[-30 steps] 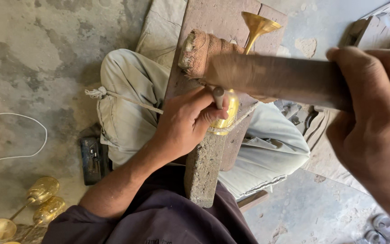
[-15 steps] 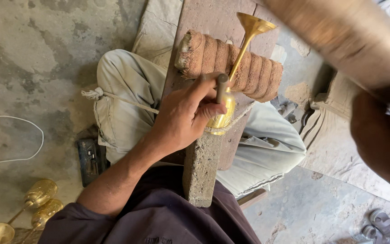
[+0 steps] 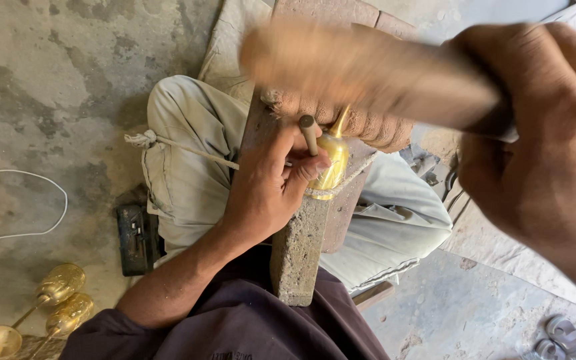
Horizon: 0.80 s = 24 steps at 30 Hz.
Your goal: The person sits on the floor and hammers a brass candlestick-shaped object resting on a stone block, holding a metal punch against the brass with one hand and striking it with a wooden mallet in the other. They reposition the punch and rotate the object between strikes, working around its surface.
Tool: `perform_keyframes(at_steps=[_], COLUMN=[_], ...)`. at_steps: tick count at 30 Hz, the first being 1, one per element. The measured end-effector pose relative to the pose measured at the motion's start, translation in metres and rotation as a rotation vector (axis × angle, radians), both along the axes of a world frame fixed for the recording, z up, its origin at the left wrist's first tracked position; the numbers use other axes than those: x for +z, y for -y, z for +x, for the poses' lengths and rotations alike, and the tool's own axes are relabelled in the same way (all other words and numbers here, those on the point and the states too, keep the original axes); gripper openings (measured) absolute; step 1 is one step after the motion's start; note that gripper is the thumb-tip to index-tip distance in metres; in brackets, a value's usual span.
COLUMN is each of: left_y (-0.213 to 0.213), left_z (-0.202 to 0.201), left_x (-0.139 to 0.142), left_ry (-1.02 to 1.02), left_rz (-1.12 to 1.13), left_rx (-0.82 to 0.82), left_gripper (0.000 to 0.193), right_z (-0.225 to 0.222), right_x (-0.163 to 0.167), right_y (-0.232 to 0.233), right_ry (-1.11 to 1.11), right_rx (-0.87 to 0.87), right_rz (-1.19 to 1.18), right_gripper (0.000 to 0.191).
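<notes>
My left hand (image 3: 268,193) pinches a short grey metal punch (image 3: 309,133) upright against the round body of a brass goblet (image 3: 333,167) and steadies the goblet. The goblet lies on a long stone block (image 3: 300,247) across my lap, its stem running up over a ribbed wooden log (image 3: 378,130). My right hand (image 3: 545,153) grips the handle of a wooden mallet (image 3: 368,73). The mallet is blurred with motion, above the punch and goblet, and hides the goblet's flared foot.
Two more brass goblets (image 3: 55,287) (image 3: 69,315) lie on the concrete floor at bottom left. A black box (image 3: 135,239) sits beside my leg and a white cable (image 3: 41,200) loops at the left. Sandals (image 3: 561,337) lie at bottom right.
The mallet was low over the goblet one second ago, lifted away to the upper right, and now sweeps back across above the punch. My left hand has kept its hold on punch and goblet.
</notes>
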State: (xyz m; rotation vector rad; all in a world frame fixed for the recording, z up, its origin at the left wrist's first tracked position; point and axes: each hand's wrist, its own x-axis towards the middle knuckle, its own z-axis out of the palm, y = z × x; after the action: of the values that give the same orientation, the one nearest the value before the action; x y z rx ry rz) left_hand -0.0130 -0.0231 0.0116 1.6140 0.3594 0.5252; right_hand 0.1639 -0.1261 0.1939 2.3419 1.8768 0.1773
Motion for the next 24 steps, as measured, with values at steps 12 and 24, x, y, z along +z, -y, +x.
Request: perform_keyframes(at_steps=[12, 24], left_y=[0.006, 0.014], left_z=[-0.004, -0.007], left_x=[-0.001, -0.016], left_ry=[-0.067, -0.051], left_rz=[-0.061, -0.075], left_rx=[0.039, 0.082], left_gripper=[0.020, 0.020], right_z=[-0.012, -0.020], right_x=[0.004, 0.012], right_y=[0.000, -0.002], right_ry=[0.179, 0.269], right_rx=[0.067, 0.088], right_rz=[-0.069, -0.118], right_gripper=[0.039, 0.030])
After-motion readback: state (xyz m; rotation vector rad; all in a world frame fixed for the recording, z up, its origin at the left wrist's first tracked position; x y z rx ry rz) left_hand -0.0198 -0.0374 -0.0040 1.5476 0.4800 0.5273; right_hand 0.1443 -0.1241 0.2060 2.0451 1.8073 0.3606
